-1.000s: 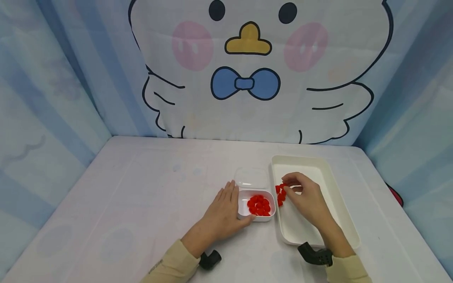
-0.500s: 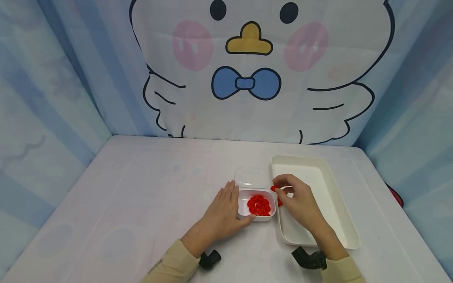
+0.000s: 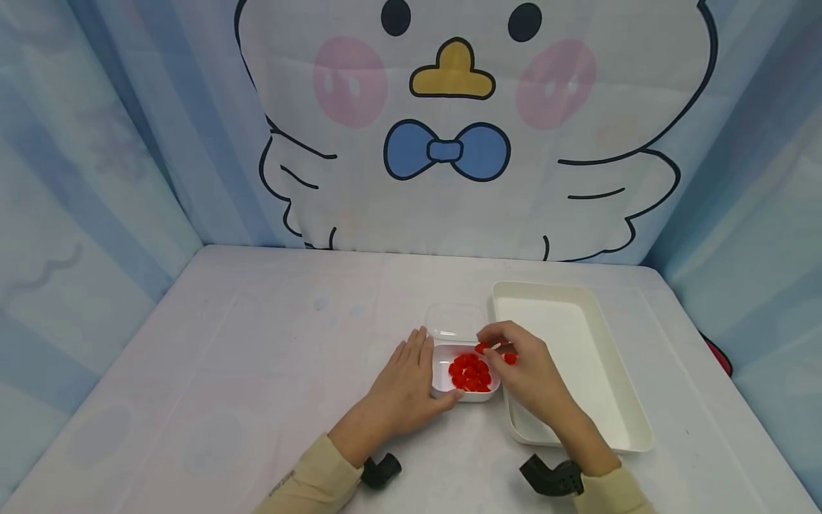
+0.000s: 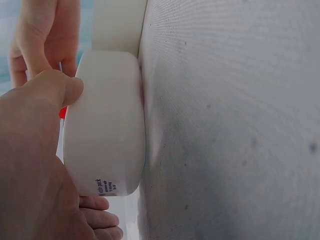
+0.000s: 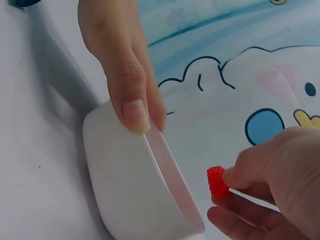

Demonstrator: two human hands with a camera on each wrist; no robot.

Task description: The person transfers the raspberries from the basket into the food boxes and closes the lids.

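Observation:
My left hand holds the small white container at its left side, the thumb bent over the near rim and the fingers along the side wall. Inside, several red raspberries lie clustered towards the right. My right hand pinches one red raspberry between thumb and fingers, above the container's far right corner. Through the gap in that hand, more red shows over the cream tray's left edge; how many pieces are there is hidden.
The cream tray stands at the container's right, beneath my right forearm. A clear plastic lid lies just behind the container. A printed curtain rises beyond the table's far edge.
My right hand has moved left from the tray to the container, carrying a raspberry picked up there. My left hand and the container stay in place.

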